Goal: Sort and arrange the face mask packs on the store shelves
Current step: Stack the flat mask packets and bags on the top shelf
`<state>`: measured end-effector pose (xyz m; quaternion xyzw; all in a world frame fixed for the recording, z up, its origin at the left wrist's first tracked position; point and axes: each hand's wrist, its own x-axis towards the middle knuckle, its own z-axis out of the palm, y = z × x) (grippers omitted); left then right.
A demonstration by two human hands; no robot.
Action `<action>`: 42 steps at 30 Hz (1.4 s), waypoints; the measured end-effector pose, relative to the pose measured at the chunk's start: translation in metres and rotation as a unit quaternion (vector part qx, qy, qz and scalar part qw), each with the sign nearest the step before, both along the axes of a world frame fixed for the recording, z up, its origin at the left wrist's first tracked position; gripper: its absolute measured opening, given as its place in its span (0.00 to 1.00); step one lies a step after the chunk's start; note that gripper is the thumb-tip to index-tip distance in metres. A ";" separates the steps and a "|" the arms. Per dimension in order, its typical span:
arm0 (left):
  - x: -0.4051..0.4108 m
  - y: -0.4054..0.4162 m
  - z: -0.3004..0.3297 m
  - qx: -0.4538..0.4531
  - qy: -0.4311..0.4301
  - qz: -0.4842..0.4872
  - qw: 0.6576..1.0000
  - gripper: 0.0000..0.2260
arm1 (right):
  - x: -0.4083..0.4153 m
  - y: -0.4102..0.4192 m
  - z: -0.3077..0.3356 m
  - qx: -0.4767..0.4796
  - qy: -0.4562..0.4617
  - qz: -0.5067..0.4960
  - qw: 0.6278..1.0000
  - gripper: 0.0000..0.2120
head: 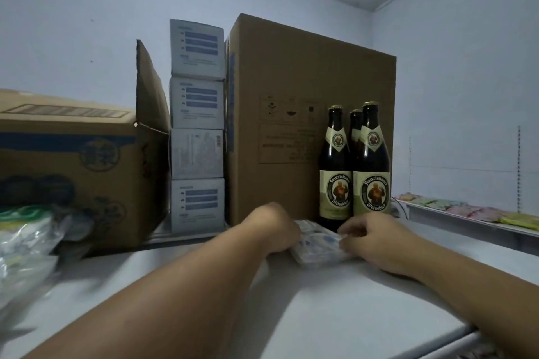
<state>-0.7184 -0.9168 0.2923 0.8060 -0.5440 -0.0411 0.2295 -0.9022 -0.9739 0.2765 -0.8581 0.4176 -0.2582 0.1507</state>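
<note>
White shelf: 3 beer bottles, tall carton behind mask packs.

Cardboard, glass, plastic film and a painted shelf

The tall carton and the printed box to its left are matt brown corrugated cardboard, the latter creased at its raised flap. The four stacked small boxes look like smooth pale paperboard. Three beer bottles are dark glossy glass with paper labels and foil-like caps. The mask pack has a soft-sheen plastic wrap, as does the crinkled bag at the left. The shelf top is smooth, pale and faintly satin; the wall is flat matt paint.
</note>
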 end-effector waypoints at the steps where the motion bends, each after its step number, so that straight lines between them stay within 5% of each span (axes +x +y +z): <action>1: -0.001 0.001 0.001 0.010 -0.010 -0.007 1.000 0.11 | 0.000 0.000 -0.001 -0.007 0.009 0.002 1.000 0.02; 10: 0.000 0.011 -0.013 -0.007 -0.037 -0.013 0.999 0.19 | -0.001 -0.003 -0.004 0.005 0.016 0.015 1.000 0.05; 17: 0.001 0.029 0.003 -0.020 0.036 0.003 0.999 0.24 | -0.001 0.009 0.010 -0.030 0.003 0.026 0.999 0.19; 19: 0.005 0.047 0.011 -0.038 0.000 0.021 0.999 0.27 | -0.001 0.021 0.019 -0.046 -0.021 0.037 0.998 0.23; 25: 0.029 0.127 0.040 -0.123 -0.078 0.104 0.984 0.30 | 0.025 0.083 0.026 -0.028 -0.030 0.204 0.978 0.32; 28: 0.044 0.187 0.051 -0.196 -0.117 0.140 0.963 0.27 | 0.048 0.136 0.024 -0.043 -0.050 0.317 0.946 0.33; 35: 0.078 0.357 0.041 -0.182 -0.137 0.267 0.936 0.24 | 0.074 0.259 -0.004 -0.038 -0.103 0.553 0.826 0.32; 42: 0.082 0.515 -0.020 -0.294 -0.264 0.442 0.805 0.23 | 0.127 0.362 -0.068 -0.011 -0.100 0.673 0.733 0.31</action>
